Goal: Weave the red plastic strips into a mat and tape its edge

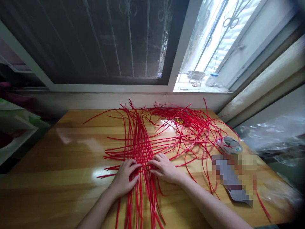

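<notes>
A partly woven mat of thin red plastic strands [140, 152] lies on the wooden table, with long loose ends running toward me, away and to both sides. My left hand [125, 178] is at the mat's near left edge, its fingers bent over the strands and its thumb lower down. Across from it, my right hand [164, 168] curls its fingers onto the near right edge. Both hands grip strands where the crossings end; the fingertips partly cover the exact strands held. Below the hands, the lengthwise strands [139, 206] fan out unwoven.
A tangled heap of loose red strands [190, 119] spreads over the back right of the wooden table [59, 165]. A roll of clear tape [230, 145] and a blurred-out flat object [234, 179] lie at right. Clear plastic wrapping [274, 136] is beyond the right edge. A window [111, 87] stands behind.
</notes>
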Available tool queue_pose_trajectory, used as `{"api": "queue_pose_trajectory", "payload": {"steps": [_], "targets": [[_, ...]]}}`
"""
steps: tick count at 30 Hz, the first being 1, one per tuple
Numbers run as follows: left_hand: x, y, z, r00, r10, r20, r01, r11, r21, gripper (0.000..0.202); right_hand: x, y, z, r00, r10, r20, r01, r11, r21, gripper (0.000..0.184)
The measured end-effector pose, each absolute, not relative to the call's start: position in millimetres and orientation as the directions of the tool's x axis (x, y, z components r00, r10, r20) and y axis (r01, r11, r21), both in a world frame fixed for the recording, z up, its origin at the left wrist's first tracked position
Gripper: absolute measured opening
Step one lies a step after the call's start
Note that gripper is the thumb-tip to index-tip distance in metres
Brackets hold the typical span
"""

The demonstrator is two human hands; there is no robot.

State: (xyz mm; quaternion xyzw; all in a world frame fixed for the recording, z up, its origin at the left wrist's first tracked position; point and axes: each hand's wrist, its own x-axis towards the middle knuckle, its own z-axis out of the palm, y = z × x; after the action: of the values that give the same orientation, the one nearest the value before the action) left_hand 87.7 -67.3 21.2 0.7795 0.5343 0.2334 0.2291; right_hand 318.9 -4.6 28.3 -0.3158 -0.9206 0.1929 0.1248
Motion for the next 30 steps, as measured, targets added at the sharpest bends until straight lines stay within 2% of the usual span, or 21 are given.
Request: {"api": "queue_pose_trajectory", "payload": {"steps": [4,12,17,23,30], "targets": [[90.5,-61.3,15.9,0.302,0.947,0.111,0.714,-0.302,0.632,0.028,309.5,-6.1,24.8,-0.736,0.666,0.120,0.581,0.713,-0.391,0.029],[92.4,-60.0,9.0,0.236,0.964,0.126,0.714,-0.260,0.651,0.022,307.0,-14.6,8.7,-0.661,0.731,0.170,0.605,0.653,-0.456,0.017],[94.7,-61.6,7.7,0.229,0.957,0.179,0.726,-0.290,0.623,0.021,305.7,-17.1,4.2,-0.631,0.745,0.217,0.620,0.652,-0.436,0.014],[96.5,-66.8,3.1,0.152,0.934,0.324,0.829,-0.300,0.473,0.033,302.9,-13.6,10.5,-0.642,0.720,0.262,0.603,0.686,-0.407,0.034],[98.2,-62.8,-1.3,0.106,0.953,0.283,0.838,-0.239,0.490,0.027,299.7,-12.0,12.4,-0.664,0.712,0.227,0.579,0.682,-0.447,0.029]]}}
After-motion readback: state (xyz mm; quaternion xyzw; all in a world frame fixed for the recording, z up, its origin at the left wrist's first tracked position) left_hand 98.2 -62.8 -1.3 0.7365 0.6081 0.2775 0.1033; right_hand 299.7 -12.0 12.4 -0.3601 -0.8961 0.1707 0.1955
